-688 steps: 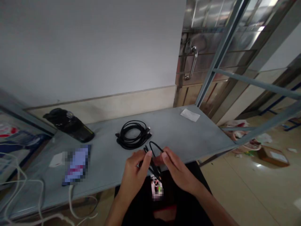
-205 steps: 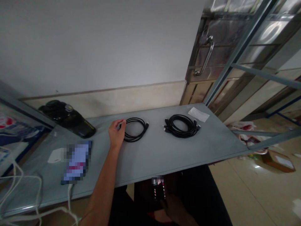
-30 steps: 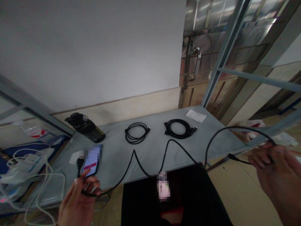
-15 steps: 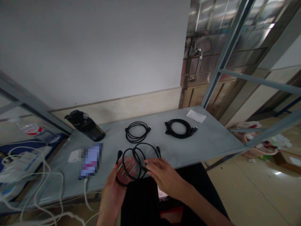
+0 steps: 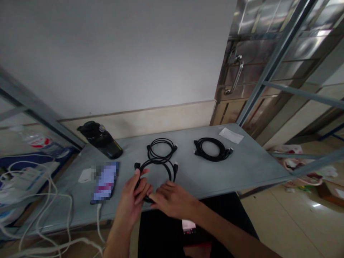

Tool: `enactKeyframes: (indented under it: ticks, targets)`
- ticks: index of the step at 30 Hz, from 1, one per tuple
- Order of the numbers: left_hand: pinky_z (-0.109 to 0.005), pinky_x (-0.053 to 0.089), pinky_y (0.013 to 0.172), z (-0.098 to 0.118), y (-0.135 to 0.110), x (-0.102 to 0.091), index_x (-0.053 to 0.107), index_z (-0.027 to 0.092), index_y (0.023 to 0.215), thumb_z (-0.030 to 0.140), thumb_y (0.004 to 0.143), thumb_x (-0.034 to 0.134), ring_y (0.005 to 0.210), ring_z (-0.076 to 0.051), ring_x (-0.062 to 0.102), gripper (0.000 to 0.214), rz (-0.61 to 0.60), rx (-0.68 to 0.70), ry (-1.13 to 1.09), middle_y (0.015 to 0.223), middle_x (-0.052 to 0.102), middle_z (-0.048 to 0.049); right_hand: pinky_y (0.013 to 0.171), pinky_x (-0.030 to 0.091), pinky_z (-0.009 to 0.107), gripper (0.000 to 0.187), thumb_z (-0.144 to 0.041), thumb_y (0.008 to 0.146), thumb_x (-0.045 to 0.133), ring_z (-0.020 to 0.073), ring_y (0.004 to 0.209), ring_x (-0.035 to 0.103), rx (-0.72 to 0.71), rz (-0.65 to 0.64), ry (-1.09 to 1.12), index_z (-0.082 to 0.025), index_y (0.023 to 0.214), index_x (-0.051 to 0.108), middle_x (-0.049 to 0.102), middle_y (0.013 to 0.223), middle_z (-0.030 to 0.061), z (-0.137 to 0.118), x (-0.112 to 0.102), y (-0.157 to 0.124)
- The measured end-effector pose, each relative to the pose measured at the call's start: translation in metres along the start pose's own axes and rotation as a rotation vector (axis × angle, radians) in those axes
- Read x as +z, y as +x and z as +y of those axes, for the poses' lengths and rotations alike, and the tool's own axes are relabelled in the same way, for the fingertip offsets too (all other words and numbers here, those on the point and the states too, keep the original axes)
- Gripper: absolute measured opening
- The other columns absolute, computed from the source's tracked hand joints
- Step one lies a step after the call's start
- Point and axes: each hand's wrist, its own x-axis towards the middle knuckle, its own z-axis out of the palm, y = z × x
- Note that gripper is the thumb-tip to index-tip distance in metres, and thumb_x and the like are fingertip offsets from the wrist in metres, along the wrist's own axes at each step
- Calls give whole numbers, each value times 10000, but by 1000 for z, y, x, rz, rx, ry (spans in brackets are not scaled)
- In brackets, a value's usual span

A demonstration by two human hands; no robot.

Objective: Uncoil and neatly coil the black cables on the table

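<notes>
Between my hands is a black cable (image 5: 156,162) gathered in loops at the table's front edge. My left hand (image 5: 135,191) is closed round its left side, with one black plug standing up above the thumb. Fingers of my right hand (image 5: 172,199) are curled on the lower right of the loops; the other plug sticks up just beyond them. Behind, a thinner coiled black cable (image 5: 161,140) lies flat, its near edge partly overlapped in view by the held loops. Farther right rests a thicker coiled black cable (image 5: 212,157).
A black bottle (image 5: 103,139) stands at the back left, tilted in view. Nearer lies a phone (image 5: 106,184) with a white cord (image 5: 99,222) plugged in. White paper (image 5: 231,135) lies at the back right. Metal posts (image 5: 258,96) rise at the table's ends.
The loose loops have been drawn together into one coil. My left fingers have closed round it, and my right hand has moved left and down against it. The view has shifted slightly.
</notes>
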Motion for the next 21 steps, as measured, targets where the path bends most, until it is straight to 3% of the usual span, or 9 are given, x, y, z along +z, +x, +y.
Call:
enactKeyframes:
  ticks: [2,4,6,8,11,16,21]
  targets:
    - [-254,459,572,10,27,15,830,157,1118,603,902,924,444,-50,195,504,-97,94,116,545,266,152,944,543,372,305,-442,1201,609,228,969,755,7,49,-54,-179,1340,678,819,1052,78,27,-8,15]
    - [-272,478,620,19,64,28,824,187,1102,565,889,928,474,-73,294,446,-122,255,243,581,317,131,965,537,387,276,-425,1210,587,235,1003,751,28,95,-101,-179,1238,709,817,1071,93,61,-17,33]
    - [-298,479,641,24,108,38,784,206,941,579,874,897,587,-139,497,395,-68,499,430,643,482,61,980,529,408,289,-431,1206,590,252,1047,742,54,111,-152,-180,1160,726,813,1095,113,96,-21,51]
    - [-340,506,706,24,150,41,743,218,853,593,903,818,707,-201,596,386,44,673,706,730,620,0,990,524,423,346,-503,1172,637,272,1083,731,86,93,-187,-173,1144,736,804,1114,128,127,-19,66]
    - [-386,536,780,16,196,34,750,221,883,575,892,748,802,-267,673,354,121,685,865,789,710,-42,1006,523,427,505,-651,1085,700,285,1102,718,105,40,-178,-154,1157,754,795,1126,135,161,-4,76]
    - [-433,584,857,-7,219,15,762,229,995,513,891,720,858,-298,714,305,208,715,1021,904,762,-63,1008,512,400,488,-658,1064,735,261,1109,682,134,25,-28,-181,1148,795,765,1097,98,183,21,70]
    - [-469,619,930,-16,228,8,746,216,1055,444,900,727,889,-299,715,276,228,730,1115,949,743,-74,1039,519,437,610,-757,881,889,286,1146,634,169,41,96,-196,1110,814,708,1174,105,188,20,66]
